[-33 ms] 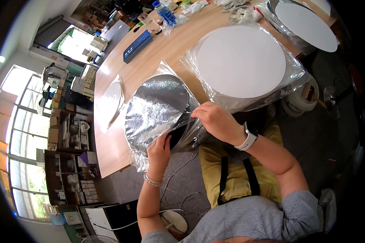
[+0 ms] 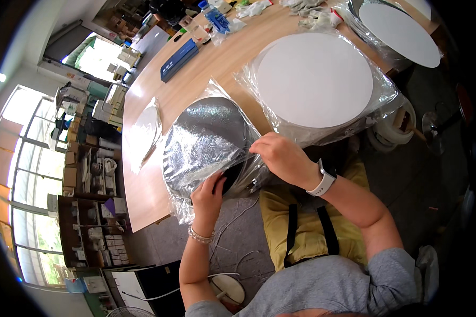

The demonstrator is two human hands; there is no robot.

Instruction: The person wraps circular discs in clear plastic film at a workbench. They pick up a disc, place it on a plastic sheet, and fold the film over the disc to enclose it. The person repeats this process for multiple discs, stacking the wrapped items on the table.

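A round, dark, shiny disc (image 2: 209, 124) lies in a clear plastic bag (image 2: 195, 164) at the table's near edge. My right hand (image 2: 285, 158), with a white-banded watch on its wrist, pinches the bag's rim on the right side. At the near side my left hand (image 2: 206, 203), below which a beaded bracelet sits, has its fingers bent at the bag's mouth and closed on the film. Between both hands a black part of the disc shows at the opening. How deep the left fingertips reach is hard to see.
Right of the bag lies a large white disc (image 2: 314, 79) on plastic film; another white disc (image 2: 399, 34) sits farther right. A wrapped white piece (image 2: 147, 132) is at the left edge. Beyond are a blue box (image 2: 179, 59), a bottle (image 2: 214, 18) and gloves (image 2: 320, 20).
The film over the dark disc has shifted slightly, and its bright reflection looks smaller. Both hands keep nearly the same place and grip.
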